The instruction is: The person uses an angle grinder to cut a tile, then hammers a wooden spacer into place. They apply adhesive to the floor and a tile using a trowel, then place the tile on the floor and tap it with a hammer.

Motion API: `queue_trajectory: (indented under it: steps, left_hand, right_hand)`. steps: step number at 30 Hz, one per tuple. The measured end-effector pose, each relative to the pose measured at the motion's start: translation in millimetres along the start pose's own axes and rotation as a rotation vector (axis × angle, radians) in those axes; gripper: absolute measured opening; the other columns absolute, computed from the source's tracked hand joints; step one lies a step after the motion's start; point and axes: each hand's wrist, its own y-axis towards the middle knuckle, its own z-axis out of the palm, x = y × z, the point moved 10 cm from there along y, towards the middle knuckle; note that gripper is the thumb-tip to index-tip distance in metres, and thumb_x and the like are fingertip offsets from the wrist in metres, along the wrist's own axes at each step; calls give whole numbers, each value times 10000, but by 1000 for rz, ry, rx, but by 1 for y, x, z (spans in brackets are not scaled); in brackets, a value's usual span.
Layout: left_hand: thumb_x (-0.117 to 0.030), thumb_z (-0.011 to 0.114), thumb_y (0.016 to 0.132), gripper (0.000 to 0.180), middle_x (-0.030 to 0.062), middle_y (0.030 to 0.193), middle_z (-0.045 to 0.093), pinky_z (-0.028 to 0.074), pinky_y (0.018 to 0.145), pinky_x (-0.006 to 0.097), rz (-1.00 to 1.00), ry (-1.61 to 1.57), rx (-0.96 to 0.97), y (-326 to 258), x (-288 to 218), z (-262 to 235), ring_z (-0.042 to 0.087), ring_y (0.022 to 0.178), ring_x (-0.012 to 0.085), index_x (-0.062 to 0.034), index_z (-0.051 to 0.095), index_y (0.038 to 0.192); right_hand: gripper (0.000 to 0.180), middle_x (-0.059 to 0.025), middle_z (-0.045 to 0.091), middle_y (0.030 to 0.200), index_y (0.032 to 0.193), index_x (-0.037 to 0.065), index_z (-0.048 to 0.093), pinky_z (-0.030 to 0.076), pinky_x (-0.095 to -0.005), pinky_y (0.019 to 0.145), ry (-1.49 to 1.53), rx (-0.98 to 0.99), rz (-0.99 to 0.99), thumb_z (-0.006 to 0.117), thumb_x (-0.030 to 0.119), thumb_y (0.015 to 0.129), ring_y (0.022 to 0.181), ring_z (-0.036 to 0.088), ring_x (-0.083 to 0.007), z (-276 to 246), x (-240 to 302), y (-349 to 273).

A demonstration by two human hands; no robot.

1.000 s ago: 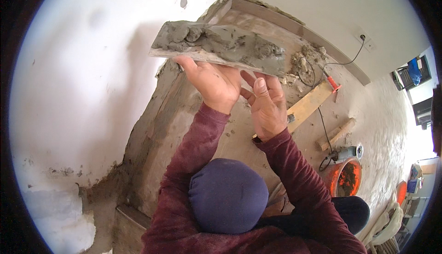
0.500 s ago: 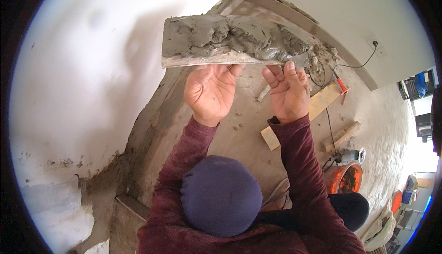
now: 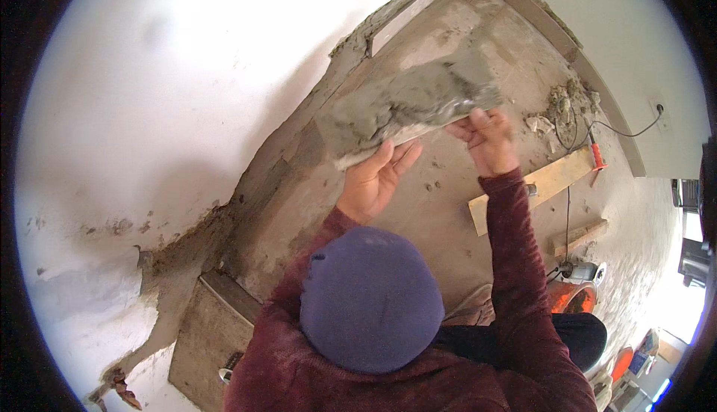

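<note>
I see a long tile (image 3: 407,106) held up in the air by both hands, its back covered with thick grey mortar (image 3: 418,94). The left hand (image 3: 371,180) supports the tile from below, palm up, fingers spread flat under the lower edge, so this grip is not closed around anything. The right hand (image 3: 487,139) has its grip closed on the right end of the tile, fingers curled over the edge. The tile hangs tilted above the floor (image 3: 448,188), near the base of the white wall (image 3: 172,98) but apart from it. I judge that the spreading of mortar is done, because the back is fully coated, and that the placing of the tile is not yet done. Along the bottom of the wall I see a grey strip (image 3: 291,165) where mortar is smeared, and one tile (image 3: 205,337) lies low in the left corner. The floor is bare and dusty with footprints. On it lie a wooden plank (image 3: 549,184), a smaller wood piece (image 3: 579,236), a black cable (image 3: 567,218) and a heap of mortar (image 3: 564,106). An orange bucket (image 3: 571,296) stands at the right.
</note>
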Motion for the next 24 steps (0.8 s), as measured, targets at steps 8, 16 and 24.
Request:
queue_trajectory:
  steps: [8,16,24]
  left_hand:
    - [-132,482,993,436,150,1429,433,320,1156,422,-71,-296,-360,-22,20,-153,386,1360,266,-2,358,1391]
    - [-114,483,989,449,147,1441,417,336,1151,401,39,-285,-419,17,-2,-186,372,1369,263,8,340,1397]
    - [-88,470,987,406,160,1417,449,337,1153,387,48,-356,-414,47,-5,-191,379,1365,262,35,386,1365]
  right_hand:
    - [189,-135,597,867,944,-33,494,580,-461,814,-17,58,353,634,87,905,844,668,-268,0,-153,47]
    - [196,-144,588,911,956,-41,460,604,-410,786,-55,116,517,584,110,942,831,668,-252,7,-206,111]
    - [174,-131,580,918,932,-39,481,609,-393,778,-73,83,542,578,106,941,810,657,-229,-7,-222,142]
